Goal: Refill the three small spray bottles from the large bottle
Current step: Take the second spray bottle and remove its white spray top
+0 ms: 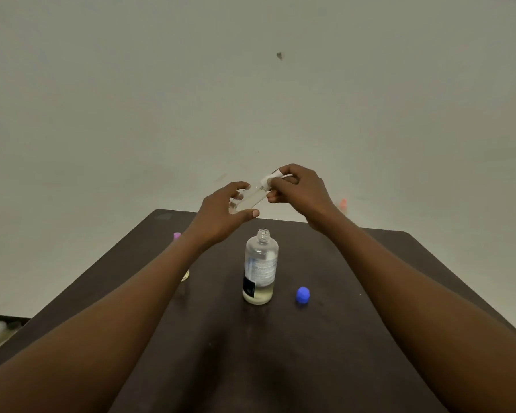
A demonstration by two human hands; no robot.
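1. Plain pale wall fills the far half of the view; a dark brown rectangular surface (355,338) carries the things below it.
2. At the middle of the surface stands a large clear glass bottle with a printed label (260,268), upright, uncapped, with pale yellowish liquid only in its lower part. A round blue cap (303,294) lies just to its right.
3. Above and beyond that open neck, a small clear plastic spray bottle with a white spray head (251,195) is held in the air between both hands. Its long axis tilts, base low and left, head high and right.
4. The left hand (221,211) curls around the base end, thumb underneath, fingers loosely closed on the body.
5. The right hand (300,187) pinches the white head. Judging by this, the head is being twisted, so the turn runs about that tilted axis.
6. Hard to make out: a purple-topped item (177,235) at the far left edge, an orange-topped one (343,204) past the right wrist, and something yellowish (186,275) half hidden under the left forearm. The small bottle's fill level cannot be read.
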